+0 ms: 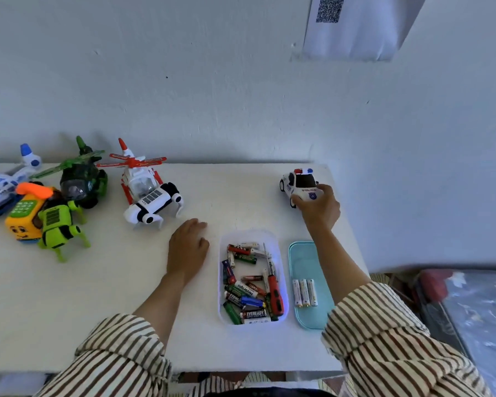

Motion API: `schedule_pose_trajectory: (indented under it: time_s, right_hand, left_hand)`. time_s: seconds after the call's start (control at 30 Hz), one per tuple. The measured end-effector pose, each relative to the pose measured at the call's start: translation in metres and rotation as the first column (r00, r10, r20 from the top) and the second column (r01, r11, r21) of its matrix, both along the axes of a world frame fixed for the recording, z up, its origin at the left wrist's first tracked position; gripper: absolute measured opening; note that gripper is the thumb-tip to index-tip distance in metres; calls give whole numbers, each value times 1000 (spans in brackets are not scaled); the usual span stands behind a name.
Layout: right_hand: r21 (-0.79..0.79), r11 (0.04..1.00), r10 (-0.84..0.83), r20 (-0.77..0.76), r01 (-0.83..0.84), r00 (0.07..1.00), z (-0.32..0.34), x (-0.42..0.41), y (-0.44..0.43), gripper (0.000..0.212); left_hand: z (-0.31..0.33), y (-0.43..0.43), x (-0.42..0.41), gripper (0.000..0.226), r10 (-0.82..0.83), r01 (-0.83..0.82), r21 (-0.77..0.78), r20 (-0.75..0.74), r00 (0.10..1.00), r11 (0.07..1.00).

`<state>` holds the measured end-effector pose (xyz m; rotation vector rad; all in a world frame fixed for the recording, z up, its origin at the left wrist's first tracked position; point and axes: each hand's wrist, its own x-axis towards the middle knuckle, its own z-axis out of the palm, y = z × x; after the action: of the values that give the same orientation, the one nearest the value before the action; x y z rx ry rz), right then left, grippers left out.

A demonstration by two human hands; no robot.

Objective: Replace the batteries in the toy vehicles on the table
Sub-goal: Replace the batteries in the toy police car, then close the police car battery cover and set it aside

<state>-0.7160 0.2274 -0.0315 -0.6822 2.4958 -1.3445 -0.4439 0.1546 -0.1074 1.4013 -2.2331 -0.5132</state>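
Currently the right hand (318, 207) has its grip curled over the police car (298, 183) at the far right corner of the table (98, 296); left hand (186, 247) lies flat, released; screwdriver (274, 287) lies between both forearms, long axis pointing away.

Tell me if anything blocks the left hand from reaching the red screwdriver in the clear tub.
Nothing visible does. The left hand rests on the table beside the clear tub; only its low wall separates it from the red screwdriver lying atop the batteries.
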Motion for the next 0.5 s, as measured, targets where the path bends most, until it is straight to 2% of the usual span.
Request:
schedule_pose_trajectory:
  time_s: [0.2,0.4,0.5]
  right_hand:
    - [-3,998,66,-29,-66,997,-25,-22,-22,58]
    - [99,986,139,-81,-131,987,-35,-32,-24,59]
    - [142,986,114,-159,-92,981,-31,-25,-24,54]
  left_hand:
    - [-10,-4,1,40,4,-5,-46,-11,1000,999]
    - [-11,-4,0,41,11,-13,-75,-28,1000,997]
    - [-13,-3,1,40,2,-6,-84,-47,999,996]
